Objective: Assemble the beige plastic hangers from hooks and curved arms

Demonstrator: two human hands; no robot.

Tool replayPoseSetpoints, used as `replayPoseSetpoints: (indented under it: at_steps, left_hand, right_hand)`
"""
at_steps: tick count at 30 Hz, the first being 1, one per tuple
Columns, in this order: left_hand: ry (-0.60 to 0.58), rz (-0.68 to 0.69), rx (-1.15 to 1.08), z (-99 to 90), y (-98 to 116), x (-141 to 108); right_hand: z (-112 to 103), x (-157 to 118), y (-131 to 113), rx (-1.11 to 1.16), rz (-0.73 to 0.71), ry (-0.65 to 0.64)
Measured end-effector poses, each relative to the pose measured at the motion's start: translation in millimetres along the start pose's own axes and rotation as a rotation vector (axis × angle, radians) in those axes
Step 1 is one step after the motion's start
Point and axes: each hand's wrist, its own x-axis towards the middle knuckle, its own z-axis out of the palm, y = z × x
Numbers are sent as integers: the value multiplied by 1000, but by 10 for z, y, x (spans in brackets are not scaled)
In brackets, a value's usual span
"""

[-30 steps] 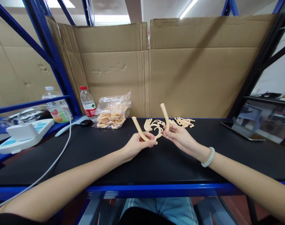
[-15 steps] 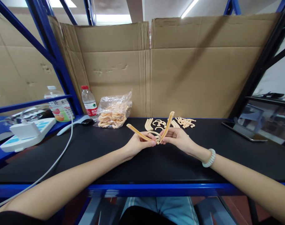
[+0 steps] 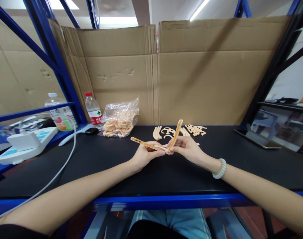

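Observation:
Between my two hands, above the black table, is a V of beige curved strips that meet at my fingertips. My left hand (image 3: 148,154) is closed on the left strip (image 3: 141,142), which lies low and shows slots along its face. The right strip (image 3: 176,134) stands steeply up, pinched in my right hand (image 3: 187,149). A thinner pale piece shows at the join, partly hidden by my fingers; I cannot tell how the parts are connected. Behind my hands lie more beige strips (image 3: 156,132), curved hook-like pieces (image 3: 168,130) and a pile of small knobbed pieces (image 3: 196,129).
A clear plastic bag (image 3: 120,119) of beige parts stands at the back left, beside a red-capped bottle (image 3: 93,109) and a hairbrush (image 3: 78,132). A white cable (image 3: 69,156) crosses the left side from a power strip (image 3: 29,146). A tablet (image 3: 256,138) lies at right.
The left strip has tipped lower and turned, so its slotted face now shows. The ring-like curve at the join has flattened from view. Both hands stay close together.

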Motion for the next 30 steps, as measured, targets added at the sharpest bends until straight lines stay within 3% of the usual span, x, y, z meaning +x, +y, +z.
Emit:
replayPoseSetpoints:
  at_steps: [13,21,26,30]
  left_hand:
    - [113,-41,-203,44,-44,-5]
    - [143,-50,-226,52,-30,16]
    - [182,-95,-240,23,-40,54]
    - [233,-94,-293,-38,-45,85]
  right_hand:
    - [171,-44,20,-3,-108,156]
    - [216,-36,55,1,-98,224]
    - [100,39,39,35,29,152]
    - [-178,74,-14,153,27,279]
